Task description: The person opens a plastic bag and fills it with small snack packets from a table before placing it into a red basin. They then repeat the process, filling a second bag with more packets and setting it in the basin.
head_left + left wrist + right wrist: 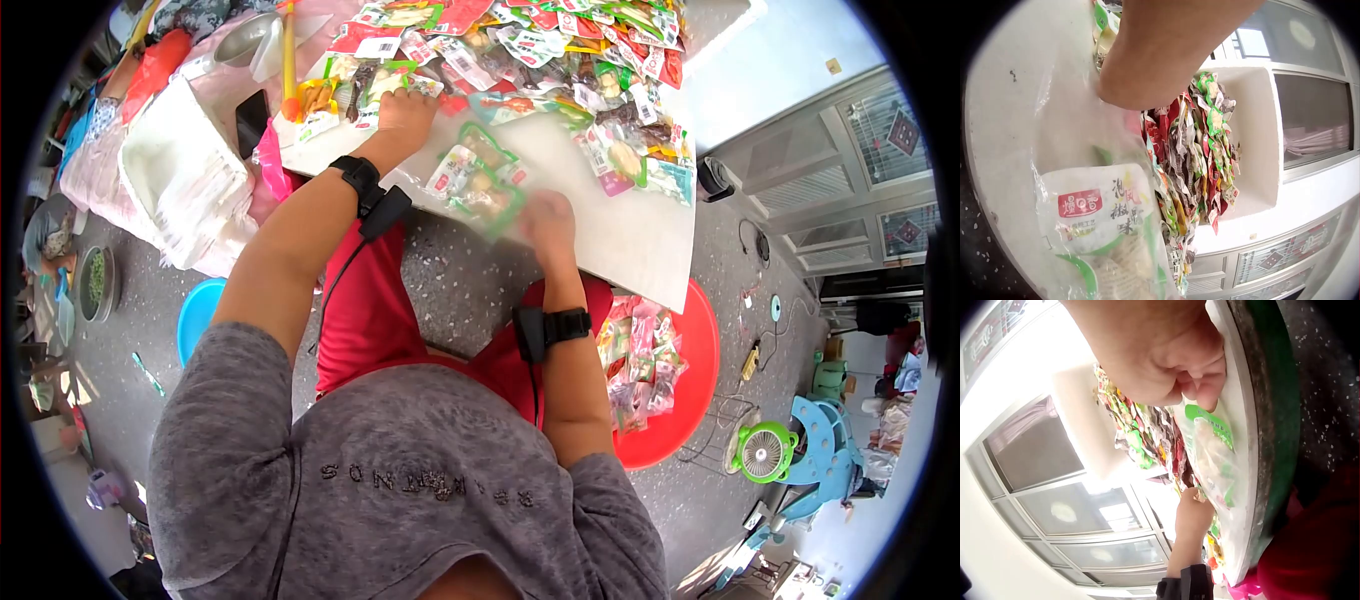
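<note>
My left hand point(405, 115) is at the near left edge of the packet heap, its curled fingers gripping a green-edged food packet point(392, 78). In the left wrist view the packet point(1107, 28) shows past the hand, whose fingers are hidden. My right hand point(550, 220), blurred, is over the table's near edge. It pinches the green corner of a clear packet point(1210, 440) with pale food inside, as the right wrist view shows. Another green-edged packet point(485, 150) overlaps this one on the tabletop.
A heap of food packets point(540, 50) covers the far side of the white table point(640, 230). A white foam box point(1254, 137) stands behind it. On the floor, a red basin point(700, 360) holds packets. A white container point(180, 170) lies left, near a phone point(252, 122).
</note>
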The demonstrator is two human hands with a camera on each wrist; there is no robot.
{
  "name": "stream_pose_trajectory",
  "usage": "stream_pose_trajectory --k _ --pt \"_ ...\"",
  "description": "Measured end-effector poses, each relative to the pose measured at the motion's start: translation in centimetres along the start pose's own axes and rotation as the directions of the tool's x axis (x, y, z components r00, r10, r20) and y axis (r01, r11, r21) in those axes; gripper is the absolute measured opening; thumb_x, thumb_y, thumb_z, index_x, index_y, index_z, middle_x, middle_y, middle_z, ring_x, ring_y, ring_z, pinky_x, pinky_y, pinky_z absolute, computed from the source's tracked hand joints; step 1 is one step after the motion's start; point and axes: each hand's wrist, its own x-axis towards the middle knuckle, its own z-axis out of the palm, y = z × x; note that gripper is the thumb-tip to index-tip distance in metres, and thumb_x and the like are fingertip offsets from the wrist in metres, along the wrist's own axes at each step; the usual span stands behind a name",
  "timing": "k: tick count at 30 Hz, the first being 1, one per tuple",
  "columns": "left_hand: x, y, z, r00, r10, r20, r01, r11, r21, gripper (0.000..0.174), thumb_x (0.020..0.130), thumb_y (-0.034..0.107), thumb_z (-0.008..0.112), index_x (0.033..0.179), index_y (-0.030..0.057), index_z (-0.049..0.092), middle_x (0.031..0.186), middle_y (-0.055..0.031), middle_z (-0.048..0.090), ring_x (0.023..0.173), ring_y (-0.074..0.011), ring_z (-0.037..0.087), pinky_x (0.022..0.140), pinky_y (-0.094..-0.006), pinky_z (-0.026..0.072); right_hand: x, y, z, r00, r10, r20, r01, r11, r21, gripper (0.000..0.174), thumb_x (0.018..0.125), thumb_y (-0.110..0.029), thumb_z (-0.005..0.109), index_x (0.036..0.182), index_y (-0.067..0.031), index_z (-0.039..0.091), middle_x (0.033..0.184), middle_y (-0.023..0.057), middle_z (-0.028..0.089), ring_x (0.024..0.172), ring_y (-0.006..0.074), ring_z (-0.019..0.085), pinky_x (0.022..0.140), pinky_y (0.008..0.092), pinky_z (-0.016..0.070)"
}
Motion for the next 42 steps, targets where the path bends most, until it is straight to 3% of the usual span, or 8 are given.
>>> stream_pose_trajectory --k 7,15,20,24,27,33,40,42 --pt "0.9 -0.8 -1.0 0.978 -0.05 0.202 0.053 0.999 -0.008 0.02 0.072 0.013 0.047 0.09 0.0116 0.055 0.08 -0.0063 0.058 0.077 -0.0205 0.058 0.06 -0.0335 0.0443 0.0 -0.1 -0.1 1.0 0.014 0.016 -0.014 1.0 0.022 0.018 0.076 -0.01 0.048 0.091 -0.0003 0.047 0.075 0.0054 0.053 0.063 0.0118 0.052 0.05 0.0227 0.0427" --pt "-0.8 -1.5 -5.1 0.988 -0.152 -0.035 0.118 0.876 -0.468 0.011 0.071 0.009 0.045 0.076 0.0037 0.052 0.076 -0.0094 0.057 0.069 -0.0208 0.057 0.058 -0.0304 0.0437 -0.1 0.1 -0.5 1.0 -0.012 0.009 0.012 0.998 0.06 0.016 0.076 -0.008 0.048 0.09 -0.0015 0.047 0.075 0.0041 0.052 0.062 0.0112 0.051 0.05 0.0218 0.0418" --pt "-2.7 -1.8 -4.6 0.98 -0.197 0.001 0.038 0.185 -0.982 0.002 0.073 0.006 0.049 0.074 0.0042 0.048 0.066 0.0014 0.045 0.061 -0.0056 0.04 0.055 -0.0206 0.0338 -0.4 0.2 -1.2 0.979 -0.189 -0.077 0.193 0.98 0.043 0.019 0.073 -0.004 0.048 0.092 -0.0036 0.047 0.08 0.0052 0.053 0.068 0.0127 0.051 0.053 0.0233 0.0417" --pt "-4.8 0.0 -6.4 0.991 -0.114 0.064 0.023 -0.33 -0.944 0.005 0.077 0.003 0.045 0.073 0.0056 0.047 0.068 0.0034 0.044 0.063 -0.0045 0.039 0.06 -0.0184 0.0326 -2.4 -2.2 -1.2 0.977 -0.21 -0.033 0.213 0.955 0.206 0.022 0.074 -0.004 0.047 0.097 -0.0036 0.045 0.088 0.0063 0.052 0.076 0.0157 0.052 0.059 0.0259 0.0431" --pt "-6.5 2.5 -7.1 0.982 -0.171 0.086 -0.007 -0.48 -0.877 0.006 0.078 0.002 0.044 0.073 0.0058 0.046 0.069 0.0026 0.045 0.064 -0.0049 0.04 0.061 -0.0181 0.0329 -3.7 -3.6 -0.8 0.989 -0.113 0.094 0.079 0.948 0.307 0.023 0.079 -0.011 0.047 0.1 -0.0018 0.042 0.091 0.0065 0.051 0.077 0.0152 0.052 0.059 0.0254 0.0436" --pt "-9.6 9.6 -7.1 0.971 -0.24 -0.018 -0.111 -0.382 -0.917 0.001 0.078 0.004 0.045 0.078 0.0034 0.045 0.066 0.0019 0.045 0.06 -0.0037 0.04 0.053 -0.018 0.0351 -5.6 -4.5 -0.1 0.878 0.041 0.476 -0.299 0.824 0.48 0.029 0.079 -0.015 0.049 0.103 -0.0017 0.039 0.097 0.0102 0.051 0.084 0.0201 0.052 0.066 0.0307 0.045" --pt "-11.0 12.8 -6.4 0.994 0.018 -0.104 -0.1 -0.143 -0.985 0.01 0.074 0.002 0.052 0.083 0.0039 0.046 0.076 -0.0024 0.048 0.069 -0.0097 0.046 0.06 -0.022 0.0382 -5.1 -1.0 -3.5 0.961 -0.014 0.277 -0.217 0.585 0.782 0.026 0.074 -0.006 0.055 0.097 -0.0079 0.042 0.096 0.0105 0.051 0.086 0.0223 0.052 0.069 0.041 0.0456" --pt "-10.0 12.1 -5.7 0.941 -0.031 -0.337 -0.324 0.214 -0.922 0.025 0.072 0.011 0.055 0.094 0.0045 0.046 0.089 -0.0085 0.048 0.083 -0.0185 0.046 0.072 -0.0292 0.0375 -5.7 -1.3 -4.8 0.994 -0.006 0.107 -0.076 0.664 0.744 0.025 0.075 -0.005 0.054 0.097 -0.0083 0.042 0.095 0.0112 0.051 0.082 0.0224 0.054 0.066 0.0392 0.0474"
